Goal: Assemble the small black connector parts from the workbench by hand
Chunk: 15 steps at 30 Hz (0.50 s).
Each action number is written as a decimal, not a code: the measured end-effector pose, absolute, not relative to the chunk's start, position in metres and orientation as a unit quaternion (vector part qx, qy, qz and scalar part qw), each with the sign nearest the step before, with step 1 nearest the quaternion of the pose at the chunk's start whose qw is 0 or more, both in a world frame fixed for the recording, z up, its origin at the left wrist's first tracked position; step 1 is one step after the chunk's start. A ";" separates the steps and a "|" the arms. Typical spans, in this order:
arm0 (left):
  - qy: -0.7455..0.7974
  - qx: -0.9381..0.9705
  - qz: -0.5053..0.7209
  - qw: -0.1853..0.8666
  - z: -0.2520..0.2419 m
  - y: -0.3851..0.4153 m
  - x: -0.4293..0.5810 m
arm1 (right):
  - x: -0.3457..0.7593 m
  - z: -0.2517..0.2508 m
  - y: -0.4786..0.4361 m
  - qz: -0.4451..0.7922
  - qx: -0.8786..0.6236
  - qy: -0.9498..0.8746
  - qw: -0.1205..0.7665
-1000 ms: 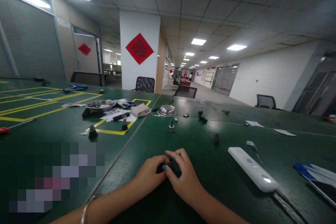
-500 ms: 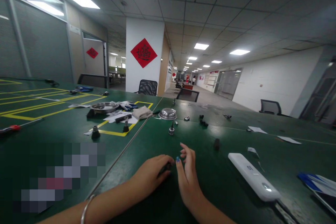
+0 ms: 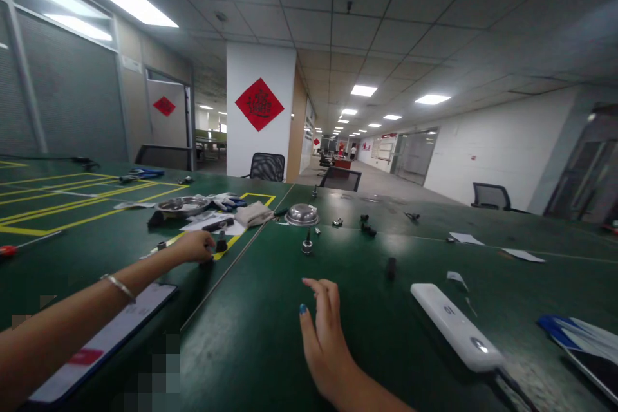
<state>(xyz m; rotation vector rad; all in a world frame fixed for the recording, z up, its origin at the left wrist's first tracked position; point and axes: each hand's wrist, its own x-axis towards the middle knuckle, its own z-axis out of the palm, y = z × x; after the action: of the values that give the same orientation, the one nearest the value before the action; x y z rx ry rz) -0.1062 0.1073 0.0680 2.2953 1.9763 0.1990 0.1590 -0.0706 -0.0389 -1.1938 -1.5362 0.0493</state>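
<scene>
My left hand (image 3: 196,247), with a silver bracelet at the wrist, reaches over the left part of the green table (image 3: 251,335). Its fingers are curled down; what they hold, if anything, is hidden. Right beside the fingertips stands a small black fitting (image 3: 221,243) at the yellow tape. My right hand (image 3: 324,328) hovers near the front middle, thumb and fingers apart, holding nothing. Beyond it a metal part with a dark pin (image 3: 307,244) stands upright, and an upturned shiny metal bowl (image 3: 302,214) lies farther back.
At the back left are a metal dish (image 3: 183,205), gloves (image 3: 224,201) and a beige cloth (image 3: 253,213). A large phone (image 3: 113,335) lies beneath my left forearm. To the right are a black cylinder (image 3: 391,268), a white cabled device (image 3: 456,325) and papers (image 3: 466,239).
My left hand has moved away from my right hand, left and forward to the black fitting. The dark object it held is no longer clearly visible. The view has shifted slightly.
</scene>
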 end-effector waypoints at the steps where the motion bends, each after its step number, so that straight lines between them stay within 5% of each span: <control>1: 0.661 0.746 0.067 0.043 0.068 0.113 -0.110 | 0.159 -0.039 -0.070 0.016 -0.508 -0.654 0.561; 15: 0.622 0.773 0.090 -0.089 0.061 0.113 -0.119 | 0.162 -0.022 -0.079 0.066 -0.494 -0.683 0.534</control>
<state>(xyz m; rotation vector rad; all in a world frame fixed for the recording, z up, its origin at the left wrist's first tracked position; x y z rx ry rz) -0.1186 0.1127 0.0612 2.5762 2.0738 0.2987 0.1619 -0.0787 -0.0223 -1.1785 -1.6273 0.1563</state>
